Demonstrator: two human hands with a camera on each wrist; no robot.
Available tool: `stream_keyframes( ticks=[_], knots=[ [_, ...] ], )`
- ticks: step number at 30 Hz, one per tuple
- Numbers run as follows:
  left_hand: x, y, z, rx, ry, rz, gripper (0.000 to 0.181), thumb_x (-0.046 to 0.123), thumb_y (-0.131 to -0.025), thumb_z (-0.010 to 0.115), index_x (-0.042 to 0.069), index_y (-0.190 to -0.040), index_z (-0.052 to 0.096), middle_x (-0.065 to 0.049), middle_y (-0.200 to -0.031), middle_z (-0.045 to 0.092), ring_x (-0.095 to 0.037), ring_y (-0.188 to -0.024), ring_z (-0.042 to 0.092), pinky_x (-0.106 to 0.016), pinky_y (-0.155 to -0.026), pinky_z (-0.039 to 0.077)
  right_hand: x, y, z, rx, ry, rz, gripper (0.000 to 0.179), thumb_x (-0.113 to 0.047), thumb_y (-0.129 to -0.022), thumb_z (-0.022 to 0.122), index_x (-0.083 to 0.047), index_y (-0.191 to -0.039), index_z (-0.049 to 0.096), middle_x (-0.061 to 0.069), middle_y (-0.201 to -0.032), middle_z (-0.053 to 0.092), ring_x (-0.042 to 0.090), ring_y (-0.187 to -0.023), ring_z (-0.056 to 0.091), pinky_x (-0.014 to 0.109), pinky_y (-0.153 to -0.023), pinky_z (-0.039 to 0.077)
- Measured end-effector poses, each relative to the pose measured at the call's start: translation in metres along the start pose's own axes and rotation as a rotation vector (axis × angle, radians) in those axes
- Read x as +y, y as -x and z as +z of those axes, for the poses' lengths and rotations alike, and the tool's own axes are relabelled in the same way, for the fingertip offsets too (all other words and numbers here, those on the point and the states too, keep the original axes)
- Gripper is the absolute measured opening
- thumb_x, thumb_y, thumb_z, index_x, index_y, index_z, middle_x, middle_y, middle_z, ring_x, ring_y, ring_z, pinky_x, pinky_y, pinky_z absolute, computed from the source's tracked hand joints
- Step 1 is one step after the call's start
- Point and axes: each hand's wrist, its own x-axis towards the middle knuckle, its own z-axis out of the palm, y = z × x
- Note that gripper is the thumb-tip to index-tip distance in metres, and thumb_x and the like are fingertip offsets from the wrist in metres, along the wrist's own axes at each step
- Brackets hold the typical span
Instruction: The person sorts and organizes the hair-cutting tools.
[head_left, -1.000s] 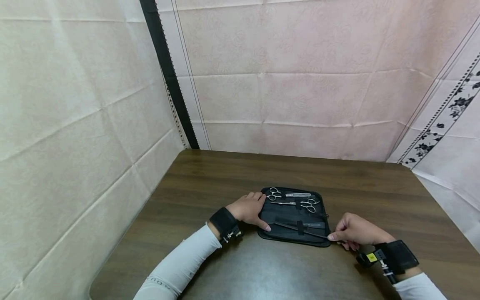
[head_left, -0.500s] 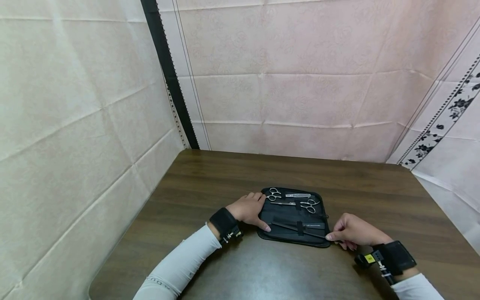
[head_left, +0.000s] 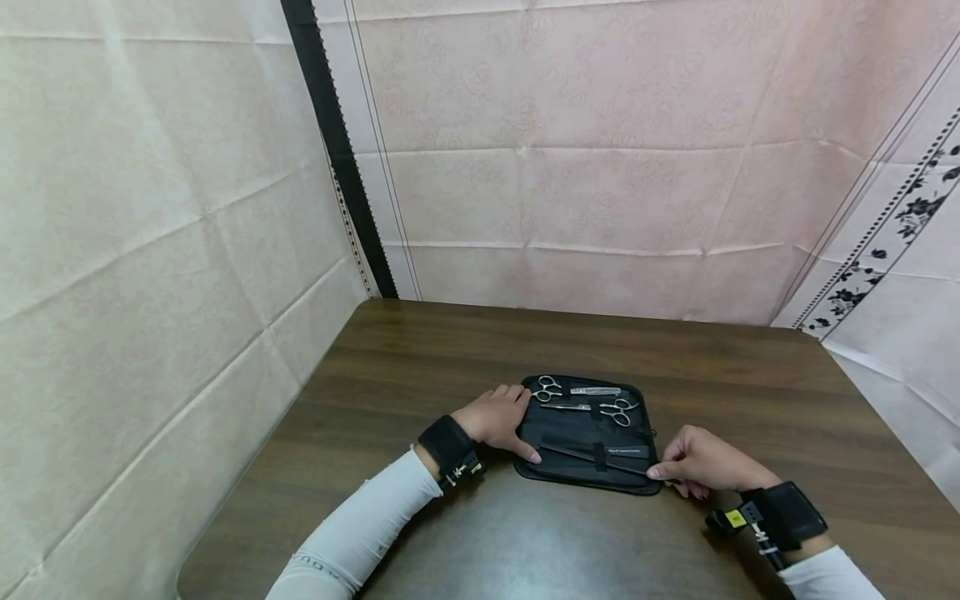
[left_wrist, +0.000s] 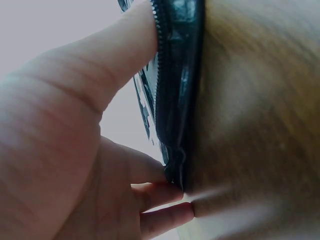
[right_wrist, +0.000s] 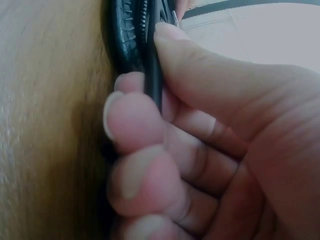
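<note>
A black zip case [head_left: 570, 429] lies unfolded on the table. My left hand [head_left: 498, 418] rests on its left edge with the fingers spread and the thumb on the near left part. At the case's near right corner, my right hand [head_left: 712, 462] pinches the end of a thin black comb [head_left: 573, 453] between thumb and fingers. The comb slants across the case and passes under an elastic strap [head_left: 600, 455]. Beside it lies a flat black piece with pale lettering [head_left: 626, 451]. Two pairs of silver scissors [head_left: 618, 411] sit in the far half.
The brown wooden table [head_left: 465, 350] surrounds the case on all sides. Pale cloth [head_left: 600, 200] hangs behind the table and at its left. Both wrists carry black straps with small cameras.
My right hand has shifted slightly left, and the comb has slid a little further left under the strap. The left hand and the case have stayed in place.
</note>
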Motion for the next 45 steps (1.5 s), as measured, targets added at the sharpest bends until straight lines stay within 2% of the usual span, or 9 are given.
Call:
stream_keyframes(
  ticks=[23, 30, 45],
  knots=[
    [-0.0005, -0.0017, 0.0008, 0.008, 0.007, 0.003, 0.117, 0.075, -0.082, 0.072, 0.009, -0.165, 0.024, -0.01, -0.171, 0.027, -0.026, -0.156, 0.03, -0.044, -0.127, 0.03, -0.0014, -0.0016, 0.0013, 0.032, 0.038, 0.028, 0.043, -0.036, -0.096, 0.075, -0.007, -0.064, 0.07, -0.004, -0.055, 0.062, 0.004, -0.041, 0.053, 0.02, -0.039, 0.043],
    [0.0, -0.0036, -0.0008, 0.009, 0.004, 0.001, 0.117, 0.076, -0.082, 0.072, 0.009, -0.166, 0.024, -0.01, -0.171, 0.027, -0.026, -0.156, 0.03, -0.043, -0.127, 0.03, -0.0035, -0.0038, 0.0, 0.05, 0.018, 0.046, 0.036, -0.034, -0.094, 0.077, -0.005, -0.076, 0.063, 0.001, -0.06, 0.065, 0.008, -0.044, 0.057, 0.027, -0.04, 0.049],
    [-0.0003, -0.0042, -0.0008, 0.005, -0.002, 0.004, 0.118, 0.076, -0.081, 0.071, 0.009, -0.165, 0.024, -0.01, -0.171, 0.028, -0.026, -0.155, 0.031, -0.043, -0.127, 0.03, -0.0031, -0.0049, 0.0015, 0.061, 0.004, 0.087, 0.036, -0.035, -0.093, 0.078, -0.006, -0.081, 0.061, 0.001, -0.062, 0.065, 0.01, -0.045, 0.056, 0.025, -0.041, 0.048]
  ],
)
